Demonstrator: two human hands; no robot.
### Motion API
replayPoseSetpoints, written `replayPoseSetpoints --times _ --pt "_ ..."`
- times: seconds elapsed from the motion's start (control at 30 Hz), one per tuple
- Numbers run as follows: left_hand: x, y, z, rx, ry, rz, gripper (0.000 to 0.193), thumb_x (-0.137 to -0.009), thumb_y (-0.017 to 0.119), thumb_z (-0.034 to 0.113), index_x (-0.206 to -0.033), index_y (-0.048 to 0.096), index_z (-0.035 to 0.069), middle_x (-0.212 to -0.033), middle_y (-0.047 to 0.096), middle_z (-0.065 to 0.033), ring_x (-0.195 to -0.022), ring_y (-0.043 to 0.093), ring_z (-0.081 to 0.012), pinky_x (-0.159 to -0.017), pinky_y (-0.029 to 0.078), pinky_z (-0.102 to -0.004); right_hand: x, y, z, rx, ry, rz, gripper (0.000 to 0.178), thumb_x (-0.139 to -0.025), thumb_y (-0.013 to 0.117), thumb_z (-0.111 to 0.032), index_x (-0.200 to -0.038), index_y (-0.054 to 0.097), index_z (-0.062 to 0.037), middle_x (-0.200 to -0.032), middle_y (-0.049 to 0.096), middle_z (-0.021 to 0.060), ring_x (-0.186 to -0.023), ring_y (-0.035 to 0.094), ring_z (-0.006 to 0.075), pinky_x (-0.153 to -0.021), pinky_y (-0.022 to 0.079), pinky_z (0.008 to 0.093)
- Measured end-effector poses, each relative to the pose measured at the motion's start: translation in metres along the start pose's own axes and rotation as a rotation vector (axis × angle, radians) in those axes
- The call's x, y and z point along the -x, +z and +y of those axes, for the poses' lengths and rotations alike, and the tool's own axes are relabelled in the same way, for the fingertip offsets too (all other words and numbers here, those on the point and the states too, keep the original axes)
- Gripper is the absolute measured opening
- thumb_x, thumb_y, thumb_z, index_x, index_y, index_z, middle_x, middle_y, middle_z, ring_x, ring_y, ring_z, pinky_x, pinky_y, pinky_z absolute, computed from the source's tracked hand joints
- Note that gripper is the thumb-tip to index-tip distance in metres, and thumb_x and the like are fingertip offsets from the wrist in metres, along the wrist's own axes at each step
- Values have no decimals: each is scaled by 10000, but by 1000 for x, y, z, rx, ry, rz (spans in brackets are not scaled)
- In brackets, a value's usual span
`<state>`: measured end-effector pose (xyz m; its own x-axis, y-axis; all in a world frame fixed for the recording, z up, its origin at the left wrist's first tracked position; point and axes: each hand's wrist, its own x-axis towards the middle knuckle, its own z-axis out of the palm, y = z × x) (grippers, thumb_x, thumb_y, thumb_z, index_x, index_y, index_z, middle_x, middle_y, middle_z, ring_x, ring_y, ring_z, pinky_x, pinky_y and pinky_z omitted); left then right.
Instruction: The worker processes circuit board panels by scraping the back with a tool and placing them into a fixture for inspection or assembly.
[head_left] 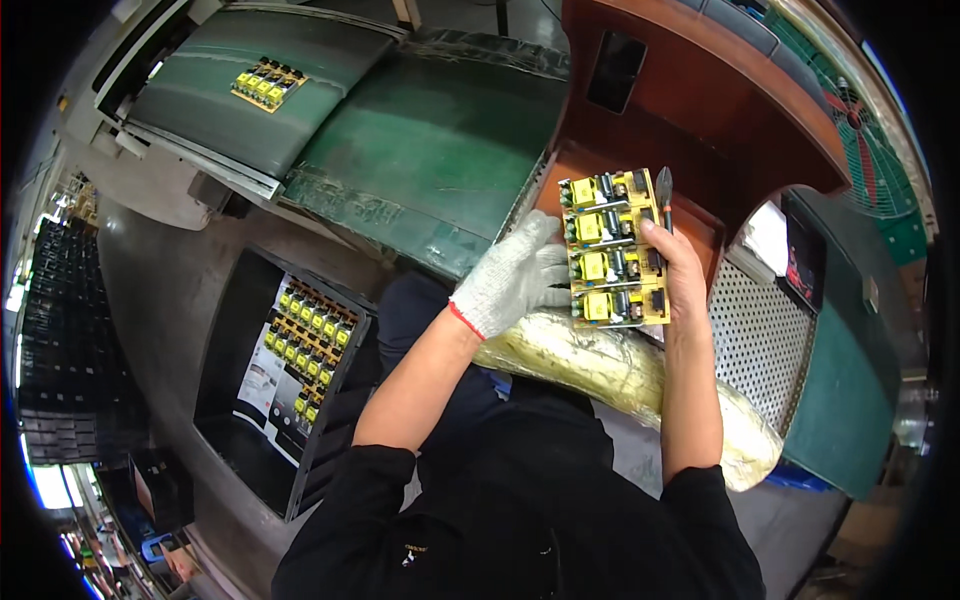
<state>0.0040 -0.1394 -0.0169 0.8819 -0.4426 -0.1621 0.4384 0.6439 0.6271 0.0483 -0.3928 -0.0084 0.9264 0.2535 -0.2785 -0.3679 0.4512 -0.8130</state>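
I hold a yellow circuit board panel [612, 250], made of several small boards with yellow transformers and black capacitors, over a brown wooden work surface [690, 120]. My left hand [512, 275], in a white knit glove with a red cuff, grips the panel's left edge. My bare right hand [680, 270] holds its right edge and also carries a small black-handled cutter [664, 192] that points up beside the panel.
A foil-wrapped duct [620, 370] runs under my hands. A green conveyor belt [430, 150] carries another yellow board panel [267, 84] at upper left. A black bin [240, 400] at lower left holds stacked boards [305, 345]. A perforated metal panel [755, 340] stands to the right.
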Motion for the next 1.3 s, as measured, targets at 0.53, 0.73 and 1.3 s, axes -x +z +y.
replayPoseSetpoints --times 0.53,0.73,1.3 --pt "-20 -47 -20 412 124 -95 851 -1053 457 777 -1610 518 138 -1492 627 -246 -1324 648 -477 -1101 544 -679 14 7 14 857 -239 -14 297 -981 832 -208 -1153 746 18 -928 768 88 -819 709 190 -739 564 352" --pt "-19 -63 -23 644 223 -81 868 -1029 478 737 -1640 504 120 -1557 575 -298 -1369 605 -535 -1145 505 -708 40 8 18 1543 -384 -4 199 -949 801 -157 -1044 736 6 -949 744 220 -880 718 422 -790 573 472" --pt "-13 -65 -26 616 397 -26 933 -1024 432 770 -1654 479 83 -1604 548 -269 -1408 581 -506 -1208 457 -685 48 21 32 1730 -365 -126 252 -951 790 -141 -1164 721 -25 -1045 753 242 -961 734 461 -860 592 530"
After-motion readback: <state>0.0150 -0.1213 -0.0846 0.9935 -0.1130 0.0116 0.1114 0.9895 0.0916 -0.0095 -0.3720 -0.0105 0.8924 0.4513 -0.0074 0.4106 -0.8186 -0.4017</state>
